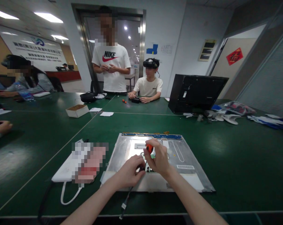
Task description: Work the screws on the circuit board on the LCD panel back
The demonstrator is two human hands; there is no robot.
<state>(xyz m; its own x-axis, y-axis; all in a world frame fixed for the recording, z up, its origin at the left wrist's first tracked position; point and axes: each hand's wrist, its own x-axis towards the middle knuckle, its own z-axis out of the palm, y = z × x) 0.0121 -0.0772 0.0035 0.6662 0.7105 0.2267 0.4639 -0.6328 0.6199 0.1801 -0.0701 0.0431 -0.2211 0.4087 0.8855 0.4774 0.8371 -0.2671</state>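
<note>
A flat silver display panel [129, 147] lies back side up on the green table in front of me, with a blue circuit strip [141, 136] along its far edge. My right hand [159, 157] grips a screwdriver [150, 148] by its orange and black handle, the shaft pointing down at a small green circuit board [149, 168] in the panel's middle. Close beside the tip, my left hand [132, 170] rests on the panel with curled fingers; what they pinch, if anything, is hidden. Below it a thin dark cable [126, 201] with a white connector hangs over the panel's near edge.
Left of the panel lie a white power bank [66, 167] and a blurred pinkish phone-like item [91, 164], joined by a white cable. Farther off are an open cardboard box [77, 111], a black monitor [198, 93] and an orange screwdriver [124, 101]. Several people are around the table.
</note>
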